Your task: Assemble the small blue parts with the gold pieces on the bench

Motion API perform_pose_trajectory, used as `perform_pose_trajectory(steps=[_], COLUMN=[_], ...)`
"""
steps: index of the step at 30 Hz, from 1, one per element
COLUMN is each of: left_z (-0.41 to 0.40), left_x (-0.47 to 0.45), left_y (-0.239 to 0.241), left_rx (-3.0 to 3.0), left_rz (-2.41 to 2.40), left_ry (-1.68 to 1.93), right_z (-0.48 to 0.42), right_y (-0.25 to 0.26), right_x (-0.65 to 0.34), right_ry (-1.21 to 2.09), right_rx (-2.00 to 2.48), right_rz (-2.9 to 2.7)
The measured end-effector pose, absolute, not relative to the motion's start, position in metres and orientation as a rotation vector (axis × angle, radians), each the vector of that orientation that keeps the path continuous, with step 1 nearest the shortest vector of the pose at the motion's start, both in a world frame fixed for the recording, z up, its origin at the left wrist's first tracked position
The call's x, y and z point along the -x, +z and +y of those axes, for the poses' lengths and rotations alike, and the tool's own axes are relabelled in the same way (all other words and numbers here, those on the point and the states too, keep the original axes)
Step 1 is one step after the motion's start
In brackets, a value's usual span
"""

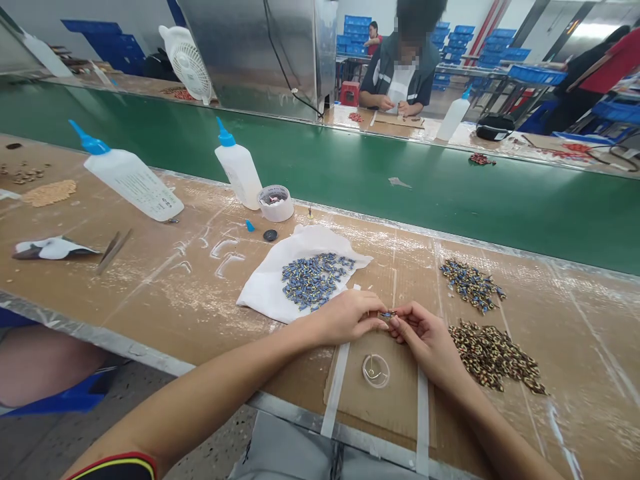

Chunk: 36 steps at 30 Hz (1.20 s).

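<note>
- At the near edge of the bench (150, 293), I see a cardboard pad (390, 420) under pale strips, which probably keep it from sliding.
- On the pad sits a small round dish (376, 385), presumably kept within easy reach.
- Beyond the dish, I observe the left hand (350, 317) and right hand (423, 333), fingers curled, thumb tips nearly closed on one small part (387, 314); its size likely calls for this two-sided pinch.
- Right of the hands lie a brown pile (495, 357) and, nearer the far edge, a blue-and-brown pile (470, 285), apparently kept separate for sorting.
- Left: blue pieces (313, 280) on a white cloth (265, 283), which likely contains them.
- Toward the far edge: a tape roll (277, 210) and two bottles (133, 183). I cannot read the left bottle's printing; no brand is legible.
</note>
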<state>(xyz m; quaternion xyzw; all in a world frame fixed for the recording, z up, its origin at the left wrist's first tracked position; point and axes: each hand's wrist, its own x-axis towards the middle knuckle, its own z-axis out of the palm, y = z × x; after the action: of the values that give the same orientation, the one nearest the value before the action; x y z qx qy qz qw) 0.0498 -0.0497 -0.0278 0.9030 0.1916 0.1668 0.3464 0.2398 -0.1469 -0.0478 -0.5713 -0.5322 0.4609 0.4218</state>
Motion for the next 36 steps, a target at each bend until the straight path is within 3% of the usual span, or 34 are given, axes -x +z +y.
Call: perform_pose_trajectory(steps=[6, 10, 13, 24, 36], left_z=[-0.007, 0.017, 0.018, -0.001, 0.006], left_x=[-0.017, 0.004, 0.006, -0.014, -0.018], left_y=[-0.006, -0.004, -0.006, -0.019, -0.023], left_rx=[-2.195, -2.345, -2.411, -2.525, -2.65], left_rz=[0.984, 1.203, 1.131, 1.295, 1.078], left_ry=[0.701, 0.649, 0.539, 0.484, 0.268], right_z=[-0.139, -0.128, -0.124, -0.125, -0.124], right_y=[-0.039, -0.043, -0.052, -0.044, -0.042], right_x=[-0.285, -0.342, -0.375, -0.349, -0.319], right_ry=[0.692, 0.199, 0.054, 0.15, 0.375], right_rx=[1.583, 1.932, 2.056, 1.975, 1.875], right_rz=[-1.253, -1.17, -1.154, -1.164, -1.247])
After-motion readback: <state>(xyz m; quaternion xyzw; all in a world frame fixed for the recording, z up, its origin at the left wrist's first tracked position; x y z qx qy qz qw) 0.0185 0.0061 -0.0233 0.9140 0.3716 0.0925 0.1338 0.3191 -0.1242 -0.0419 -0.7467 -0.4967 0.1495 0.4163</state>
